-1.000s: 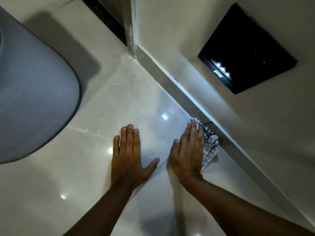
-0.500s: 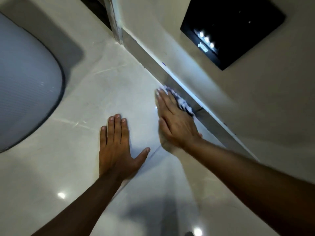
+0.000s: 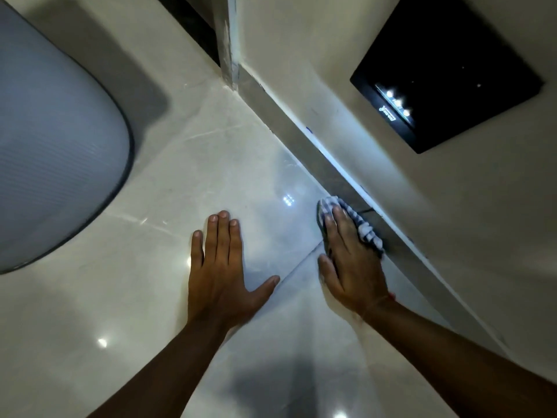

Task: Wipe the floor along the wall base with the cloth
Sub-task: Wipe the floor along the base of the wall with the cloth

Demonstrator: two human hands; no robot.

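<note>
A blue-and-white checked cloth [image 3: 366,229] lies bunched on the glossy pale tile floor [image 3: 180,182], right against the grey skirting [image 3: 304,146] at the wall's base. My right hand [image 3: 349,260] presses flat on top of the cloth and covers most of it; only the cloth's far and right edges show. My left hand [image 3: 221,267] rests flat on the floor to the left, fingers spread, holding nothing.
A large rounded grey-white object [image 3: 51,140] fills the left side. A black panel [image 3: 446,82] with small lights hangs on the beige wall [image 3: 452,221]. A door frame post [image 3: 227,43] stands at the far end of the skirting.
My right hand has slid the cloth back toward me along the skirting, after pushing it farther away half a second ago. My left hand stays planted on the floor.
</note>
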